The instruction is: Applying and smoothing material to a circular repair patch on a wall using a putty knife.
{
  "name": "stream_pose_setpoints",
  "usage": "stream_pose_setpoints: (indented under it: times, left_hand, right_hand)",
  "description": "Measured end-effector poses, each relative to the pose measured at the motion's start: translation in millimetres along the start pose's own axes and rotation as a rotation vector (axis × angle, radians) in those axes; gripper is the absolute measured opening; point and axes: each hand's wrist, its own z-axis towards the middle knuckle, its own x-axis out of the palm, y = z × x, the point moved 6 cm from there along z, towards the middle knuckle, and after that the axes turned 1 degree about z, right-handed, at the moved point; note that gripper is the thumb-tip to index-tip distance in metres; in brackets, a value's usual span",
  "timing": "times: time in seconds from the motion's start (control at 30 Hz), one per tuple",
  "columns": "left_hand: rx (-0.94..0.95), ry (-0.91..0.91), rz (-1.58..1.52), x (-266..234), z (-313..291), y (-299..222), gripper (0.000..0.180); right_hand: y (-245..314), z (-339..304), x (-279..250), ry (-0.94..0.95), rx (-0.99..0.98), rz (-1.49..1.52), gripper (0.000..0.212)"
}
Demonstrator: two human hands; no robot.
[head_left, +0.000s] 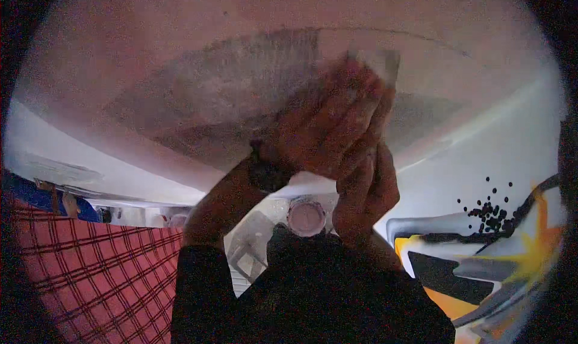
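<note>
Both my arms are raised toward a pinkish plaster surface (198, 18) that bears a broad grey, rough-looking patch (253, 67). My left hand (328, 124), with a dark band at its wrist, is closed with its fingers around a flat pale piece like a scraper blade (379, 64). That piece lies at or against the surface, by the right part of the grey patch; its exact kind is blurred. My right hand (364, 187) is closed just below and touching the left. What its fingers grip is hidden.
Below, a round container of pinkish material (307, 216) stands behind my dark clothing. A red checked cloth (102, 272) hangs or lies at left, with blue material (27, 193) beyond it. At right, a white wall carries a painted black, yellow and orange design (463, 272).
</note>
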Motion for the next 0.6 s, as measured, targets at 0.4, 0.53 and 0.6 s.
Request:
stream_pose_setpoints:
  times: [0.4, 0.53, 0.6]
  left_hand:
    - [0.001, 0.022, -0.068, 1.0, 3.3, -1.9, 0.035]
    - [0.001, 0.072, -0.050, 10.5, -2.7, 3.8, 0.034]
    - [0.017, 0.004, -0.060, 2.6, 4.7, 3.9, 0.034]
  right_hand:
    - [12.6, -1.2, -4.3, -0.005, -0.019, 0.019, 0.038]
    - [2.5, 1.6, 1.4, -0.011, 0.037, -0.009, 0.040]
    - [8.1, 3.5, 0.0, -0.007, 0.052, 0.021, 0.040]
